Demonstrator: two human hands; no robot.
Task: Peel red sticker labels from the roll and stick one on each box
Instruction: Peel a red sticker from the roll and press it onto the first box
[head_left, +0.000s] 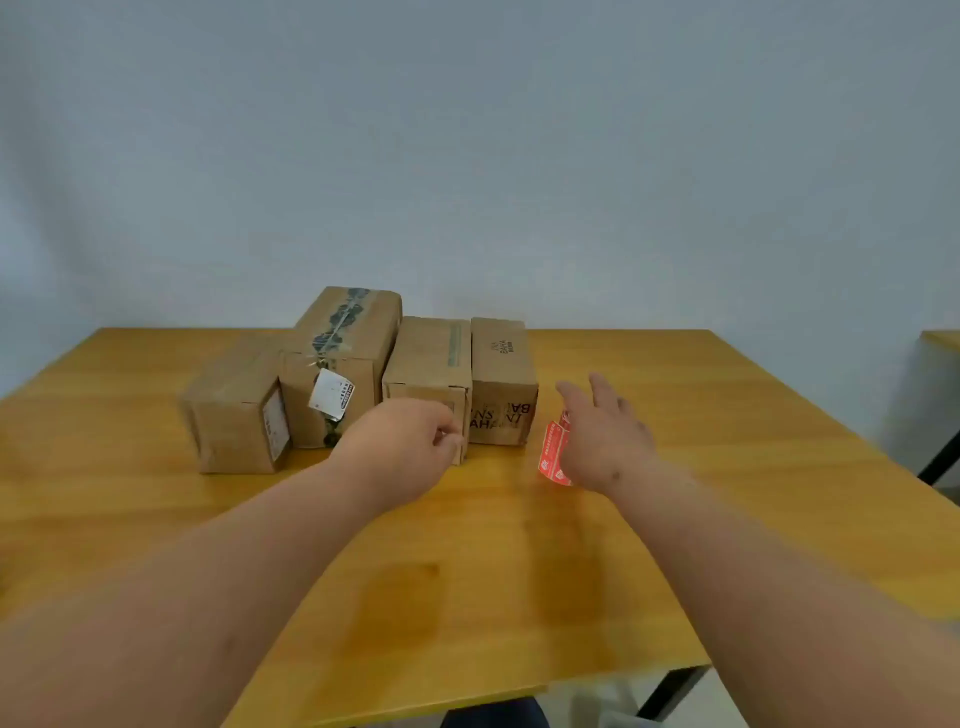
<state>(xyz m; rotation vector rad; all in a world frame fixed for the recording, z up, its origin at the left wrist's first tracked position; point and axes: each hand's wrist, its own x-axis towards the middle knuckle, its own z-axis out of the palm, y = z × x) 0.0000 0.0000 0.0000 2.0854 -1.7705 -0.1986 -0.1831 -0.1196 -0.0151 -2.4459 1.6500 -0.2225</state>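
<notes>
Several brown cardboard boxes stand in a row at the back middle of the wooden table (727, 441): a small one (234, 410) at the left, a taller taped one (343, 358) with a white label, a third (428, 358), and a printed one (503, 384) at the right. The red sticker roll (551, 451) stands on the table just right of the boxes. My right hand (605, 436) hovers beside it, fingers spread, partly covering it. My left hand (410, 441) hangs in front of the third box with its fingers curled; nothing shows in them.
The table's front edge runs across the lower right, with a black table leg (670, 691) below it. A plain wall stands behind the boxes. Another table's edge (943, 340) shows at the far right.
</notes>
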